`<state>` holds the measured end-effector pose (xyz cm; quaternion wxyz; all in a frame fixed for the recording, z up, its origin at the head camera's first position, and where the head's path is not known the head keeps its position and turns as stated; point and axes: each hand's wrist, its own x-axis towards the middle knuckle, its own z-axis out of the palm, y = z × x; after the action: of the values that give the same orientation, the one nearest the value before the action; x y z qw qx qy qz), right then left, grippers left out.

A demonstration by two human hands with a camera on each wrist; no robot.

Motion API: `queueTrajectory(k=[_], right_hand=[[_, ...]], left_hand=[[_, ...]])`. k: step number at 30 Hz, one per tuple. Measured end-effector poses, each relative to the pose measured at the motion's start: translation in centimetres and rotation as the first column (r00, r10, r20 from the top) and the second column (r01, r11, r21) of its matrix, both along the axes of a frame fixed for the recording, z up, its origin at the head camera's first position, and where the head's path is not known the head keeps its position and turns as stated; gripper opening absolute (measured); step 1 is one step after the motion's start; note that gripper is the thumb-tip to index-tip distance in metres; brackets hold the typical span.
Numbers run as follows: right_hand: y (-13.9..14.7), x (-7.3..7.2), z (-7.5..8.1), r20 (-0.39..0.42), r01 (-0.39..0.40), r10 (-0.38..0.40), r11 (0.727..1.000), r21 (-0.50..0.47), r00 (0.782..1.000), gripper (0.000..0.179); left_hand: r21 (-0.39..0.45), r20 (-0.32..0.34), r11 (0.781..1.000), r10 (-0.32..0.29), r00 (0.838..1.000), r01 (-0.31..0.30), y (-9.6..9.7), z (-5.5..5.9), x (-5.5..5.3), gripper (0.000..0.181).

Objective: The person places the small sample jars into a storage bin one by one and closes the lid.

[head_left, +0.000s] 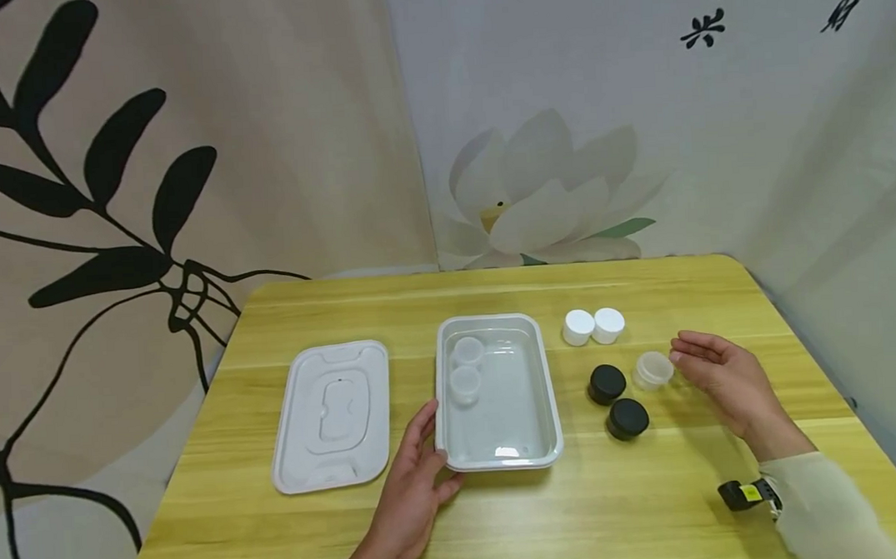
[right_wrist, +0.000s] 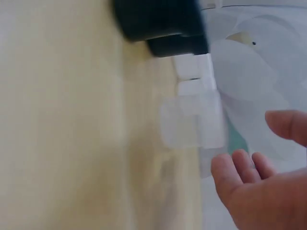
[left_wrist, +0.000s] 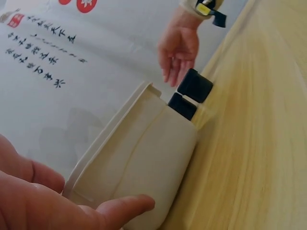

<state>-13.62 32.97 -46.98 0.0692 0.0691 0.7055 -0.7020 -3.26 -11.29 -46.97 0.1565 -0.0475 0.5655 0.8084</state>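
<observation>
A pale rectangular plastic box [head_left: 500,444] stands in the middle of the table. My left hand [head_left: 412,489] rests at its near left corner, the fingers extended along the outer wall. Two small translucent jars [head_left: 465,385] sit on the left inside the box. My right hand [head_left: 726,384] is beside another translucent round jar [head_left: 654,370] on the right of the table, fingertips close to its side. In the right wrist view the thumb and fingers stand apart, with the translucent jar [right_wrist: 192,120] beyond the fingertips.
A white rectangular lid [head_left: 332,418] lies flat left of the box. Two black round jars [head_left: 628,419] stand between the box and the right hand, with two white round jars [head_left: 608,326] behind them. A patterned cloth [head_left: 336,134] hangs behind the table.
</observation>
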Motion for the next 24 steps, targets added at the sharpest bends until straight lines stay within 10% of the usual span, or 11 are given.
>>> queueTrajectory(k=[11, 24], right_hand=[[-0.7, 1.0, -2.6, -0.007, -0.012, 0.011, 0.993, -0.113, 1.0, 0.033], [-2.0, 0.4, -2.7, 0.009, 0.037, -0.037, 0.999, 0.003, 0.999, 0.052]], left_hand=[[0.025, 0.013, 1.0, -0.008, 1.0, 0.007, -0.3, 0.0, -0.1, 0.069], [0.02, 0.014, 1.0, -0.002, 1.0, 0.001, -0.3, 0.1, -0.1, 0.068]])
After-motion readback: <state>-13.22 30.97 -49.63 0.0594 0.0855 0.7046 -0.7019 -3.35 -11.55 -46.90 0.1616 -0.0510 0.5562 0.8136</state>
